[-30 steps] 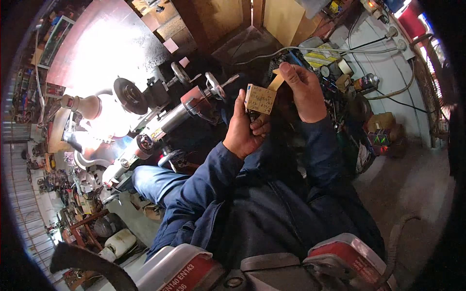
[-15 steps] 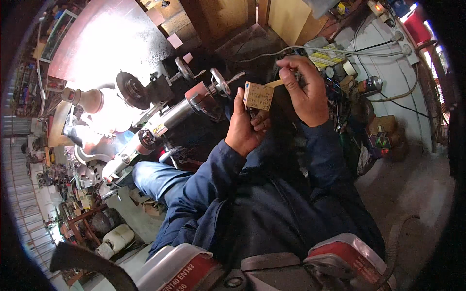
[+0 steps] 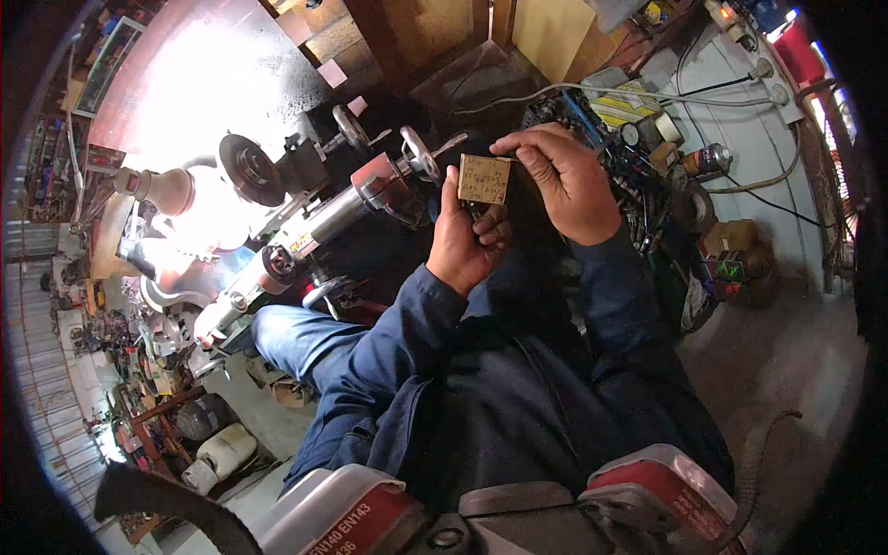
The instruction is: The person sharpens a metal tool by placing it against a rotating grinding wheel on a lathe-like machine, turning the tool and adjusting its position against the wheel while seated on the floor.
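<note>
A small square cardboard box with handwriting on its face sits in my left hand, thumb along its left edge, fingers curled beneath. My right hand is bent at the box's upper right, its fingertips on the flap, which is now seen almost edge-on and partly hidden by them. Whatever is inside the box is out of sight.
A machine with handwheels and a dark round disc stands at left under a bright glare, beside a pale turned piece. Tools, cables and a spray can crowd the right. My left knee is beside the machine.
The tan flap that stood out at the box's upper right has folded nearly out of view. My right hand has moved left toward the box, its fingers more level; the box has shifted slightly left.
</note>
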The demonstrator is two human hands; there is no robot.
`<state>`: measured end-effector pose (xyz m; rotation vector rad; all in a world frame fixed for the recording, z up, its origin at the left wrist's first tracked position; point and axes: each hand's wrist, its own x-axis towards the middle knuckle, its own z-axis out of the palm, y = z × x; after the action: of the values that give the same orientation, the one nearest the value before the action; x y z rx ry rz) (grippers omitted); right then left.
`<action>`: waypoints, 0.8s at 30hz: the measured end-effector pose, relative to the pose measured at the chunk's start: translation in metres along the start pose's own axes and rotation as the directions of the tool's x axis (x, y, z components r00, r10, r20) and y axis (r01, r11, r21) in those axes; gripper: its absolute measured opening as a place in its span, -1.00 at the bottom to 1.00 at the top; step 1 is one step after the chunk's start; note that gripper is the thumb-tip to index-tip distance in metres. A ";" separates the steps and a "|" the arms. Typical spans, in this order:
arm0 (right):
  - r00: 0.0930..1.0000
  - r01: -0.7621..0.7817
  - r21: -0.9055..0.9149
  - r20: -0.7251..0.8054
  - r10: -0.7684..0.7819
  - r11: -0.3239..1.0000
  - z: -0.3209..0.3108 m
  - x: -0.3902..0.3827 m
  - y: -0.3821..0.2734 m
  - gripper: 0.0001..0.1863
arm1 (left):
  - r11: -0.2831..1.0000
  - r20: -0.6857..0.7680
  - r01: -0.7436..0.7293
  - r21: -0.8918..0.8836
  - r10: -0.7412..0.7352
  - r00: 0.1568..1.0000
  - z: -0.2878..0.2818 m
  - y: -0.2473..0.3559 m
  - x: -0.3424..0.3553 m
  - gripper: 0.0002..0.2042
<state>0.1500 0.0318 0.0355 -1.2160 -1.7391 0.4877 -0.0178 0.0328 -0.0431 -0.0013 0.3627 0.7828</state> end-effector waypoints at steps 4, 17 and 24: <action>0.999 0.029 0.032 0.017 -0.029 0.999 0.002 -0.001 0.002 -0.72 | 1.000 -0.019 0.000 -0.022 0.000 1.000 -0.002 0.001 0.002 -0.55; 0.997 0.027 0.008 0.067 -0.027 1.000 0.003 0.000 0.001 -0.74 | 0.999 0.005 -0.044 0.019 0.044 0.999 0.002 -0.001 0.000 -0.42; 0.990 -0.013 -0.009 0.139 0.014 1.000 -0.001 0.001 0.001 -0.70 | 1.000 -0.073 -0.021 0.014 0.022 0.997 0.000 -0.006 -0.001 -0.47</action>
<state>0.1516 0.0325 0.0360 -1.2246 -1.8528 0.5862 -0.0145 0.0282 -0.0431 -0.0137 0.4378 0.8028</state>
